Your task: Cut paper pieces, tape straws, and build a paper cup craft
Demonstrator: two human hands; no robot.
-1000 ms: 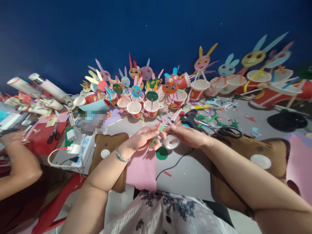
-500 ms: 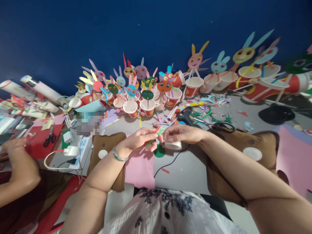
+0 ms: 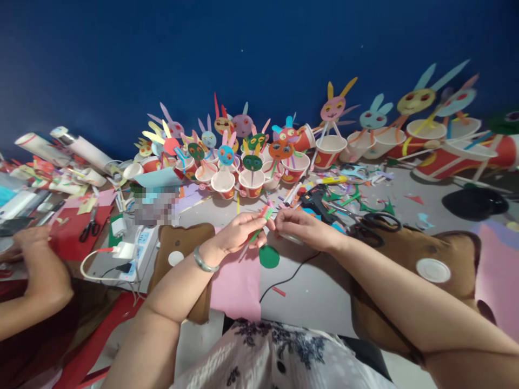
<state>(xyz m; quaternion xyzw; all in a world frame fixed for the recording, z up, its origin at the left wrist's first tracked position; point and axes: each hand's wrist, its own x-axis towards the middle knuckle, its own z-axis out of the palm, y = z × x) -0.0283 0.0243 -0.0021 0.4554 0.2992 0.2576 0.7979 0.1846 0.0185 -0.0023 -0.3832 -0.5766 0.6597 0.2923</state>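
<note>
My left hand (image 3: 243,229) is closed on thin paper strips, a green strip (image 3: 256,236) with a red end beside it. A pale narrow stick or strip points down from the same fingers. Close by on the right, my right hand (image 3: 302,227) is curled, its fingertips near the strips. Under its fingers shows the edge of a white roll (image 3: 291,238), which looks like tape; most of it is hidden. A green paper disc (image 3: 270,257) lies on the table just below the hands, beside a pink sheet (image 3: 237,294).
Paper cups with rabbit faces (image 3: 252,183) line the back. A black glue gun (image 3: 316,199), scissors (image 3: 381,221) and paper scraps lie ahead. Brown cushions (image 3: 405,281) flank my arms. At left are a power strip (image 3: 141,251) and another person's arm (image 3: 44,275).
The whole view has shifted, so things sit slightly farther right. The white roll under my right hand shows less than before. My left hand keeps its grip on the strips.
</note>
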